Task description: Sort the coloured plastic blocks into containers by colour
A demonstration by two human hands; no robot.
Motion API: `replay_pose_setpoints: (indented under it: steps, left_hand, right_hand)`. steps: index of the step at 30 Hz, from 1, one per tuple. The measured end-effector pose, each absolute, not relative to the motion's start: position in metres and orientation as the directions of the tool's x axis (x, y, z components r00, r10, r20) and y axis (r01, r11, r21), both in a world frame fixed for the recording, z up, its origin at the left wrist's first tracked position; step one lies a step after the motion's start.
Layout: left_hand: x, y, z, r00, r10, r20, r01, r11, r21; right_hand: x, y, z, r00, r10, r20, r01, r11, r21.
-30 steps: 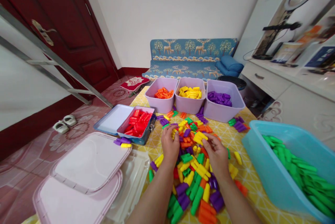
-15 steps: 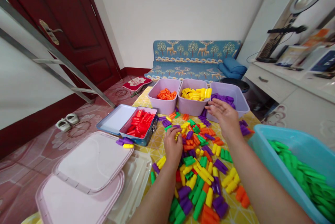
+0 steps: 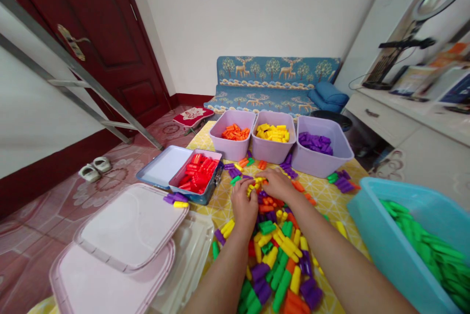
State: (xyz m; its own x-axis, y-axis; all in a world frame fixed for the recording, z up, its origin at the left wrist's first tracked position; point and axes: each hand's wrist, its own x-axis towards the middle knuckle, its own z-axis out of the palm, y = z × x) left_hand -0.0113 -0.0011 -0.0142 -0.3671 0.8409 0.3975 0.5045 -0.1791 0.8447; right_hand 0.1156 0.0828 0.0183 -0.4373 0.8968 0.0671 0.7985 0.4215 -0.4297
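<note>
I'm looking across a small room past a dark red door (image 3: 91, 59) to a blue deer-print sofa (image 3: 275, 71), with a yellow patterned tablecloth (image 3: 209, 206) filling the middle of the head view. Along its far edge, three lilac tubs are sitting side by side: the orange tub (image 3: 232, 150), the yellow tub (image 3: 271, 154) and the purple tub (image 3: 323, 164). A metal tin of red blocks (image 3: 194, 195) is sitting at the left edge, and a teal basin of green blocks (image 3: 384, 235) is overhanging the right corner.

The right hand (image 3: 277, 184) has come back from over the purple tub and is now reaching into the far end of the mixed block pile (image 3: 279, 245), its fingers curling downward. The left hand (image 3: 244, 204) is resting just beside it, its fingers (image 3: 245, 187) curled together at small yellow blocks (image 3: 251, 188). The fingers are hiding their undersides, so I can't tell whether either hand is clamped on anything. The near end of the pile is getting cut off by the frame's bottom edge.
</note>
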Motion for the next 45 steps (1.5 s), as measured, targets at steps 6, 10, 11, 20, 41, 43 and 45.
replay_pose_setpoints:
  steps: [6,10,11,20,41,43,45]
  left_hand:
    - [-0.011,-0.002,-0.012,-0.344,0.864,0.368,0.546,-0.135,0.827]
    - [-0.01,-0.005,-0.009,-0.275,0.891,0.362,0.592,-0.14,0.794]
    - [-0.01,-0.007,-0.008,-0.257,0.897,0.36,0.602,-0.143,0.786]
    - [-0.008,-0.01,-0.002,-0.245,0.912,0.329,0.668,-0.087,0.739]
    - [-0.008,-0.008,-0.001,-0.194,0.932,0.306,0.692,-0.091,0.716]
    - [-0.008,-0.007,-0.003,-0.18,0.928,0.327,0.681,-0.122,0.722]
    - [-0.009,-0.007,-0.005,-0.17,0.921,0.349,0.658,-0.157,0.736]
  right_hand:
    - [0.121,0.069,0.023,-0.457,0.889,0.041,0.752,0.41,-0.516]
    - [0.129,0.054,0.024,-0.514,0.851,0.113,0.494,0.4,-0.772]
    - [0.131,0.049,0.024,-0.507,0.853,0.126,0.443,0.383,-0.811]
    - [0.146,0.029,0.021,-0.298,0.945,0.136,0.524,0.28,-0.804]
    - [0.144,0.059,0.007,-0.494,0.868,0.038,0.618,0.382,-0.687]
    - [0.14,0.05,0.01,-0.508,0.859,0.062,0.524,0.366,-0.769]
    - [0.138,0.041,0.015,-0.488,0.87,0.073,0.461,0.327,-0.825]
